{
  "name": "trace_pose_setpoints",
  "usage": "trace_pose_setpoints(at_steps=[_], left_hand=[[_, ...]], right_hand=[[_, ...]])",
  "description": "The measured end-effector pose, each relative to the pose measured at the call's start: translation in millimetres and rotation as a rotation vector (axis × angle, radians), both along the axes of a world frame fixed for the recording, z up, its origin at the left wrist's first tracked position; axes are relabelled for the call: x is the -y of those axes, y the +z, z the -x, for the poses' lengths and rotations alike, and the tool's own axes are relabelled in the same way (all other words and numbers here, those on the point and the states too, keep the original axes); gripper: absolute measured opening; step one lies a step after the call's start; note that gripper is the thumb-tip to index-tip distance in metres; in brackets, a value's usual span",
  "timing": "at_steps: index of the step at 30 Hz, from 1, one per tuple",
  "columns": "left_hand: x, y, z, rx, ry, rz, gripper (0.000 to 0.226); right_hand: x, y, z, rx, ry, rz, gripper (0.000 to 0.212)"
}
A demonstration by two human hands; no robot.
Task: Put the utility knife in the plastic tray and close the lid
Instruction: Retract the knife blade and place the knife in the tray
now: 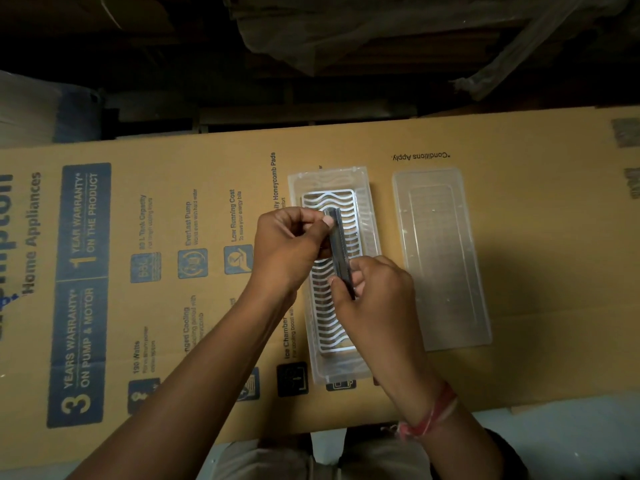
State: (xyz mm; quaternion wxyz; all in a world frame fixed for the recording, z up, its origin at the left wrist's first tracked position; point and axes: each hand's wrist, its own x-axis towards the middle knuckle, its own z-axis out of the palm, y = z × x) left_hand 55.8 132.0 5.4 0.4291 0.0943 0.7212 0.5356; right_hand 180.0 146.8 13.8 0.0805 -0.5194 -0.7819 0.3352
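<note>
Flattened printed cardboard (pixel 207 306) covers the counter, with the clear plastic tray (pixel 332 178) at centre and its lid (pixel 443 258) lying apart at 3 o'clock. Above the tray's white grid, the left hand (pixel 291 251) pinches the utility knife (pixel 341 254) at its far end with closed fingers (pixel 327 221), while the right hand (pixel 374 296) grips the near end.

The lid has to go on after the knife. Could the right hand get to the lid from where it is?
Probably yes: the lid lies uncovered just right of the right hand, but that hand must release the knife first.
</note>
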Motion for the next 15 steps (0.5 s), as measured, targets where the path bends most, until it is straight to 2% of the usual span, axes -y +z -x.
trace_pose_setpoints(at_steps=[2,5,11,15], left_hand=[[1.5,-2.2,-1.7,-0.141,-0.032,0.000,0.008],[3.9,-1.0,-1.0,-0.351,-0.064,0.025,0.021],[8.9,1.9,7.0,-0.414,-0.049,0.021,0.018],[10.6,2.9,9.6,-0.427,-0.082,0.028,0.021]], right_hand=[[-2.7,-4.2,2.4,0.029,0.007,0.011,0.018],[-4.6,-5.8,6.6,0.114,0.039,0.025,0.017],[2.2,-21.4,19.7,0.274,0.092,0.044,0.008],[3.7,-31.1,22.6,0.312,0.102,0.035,0.014]])
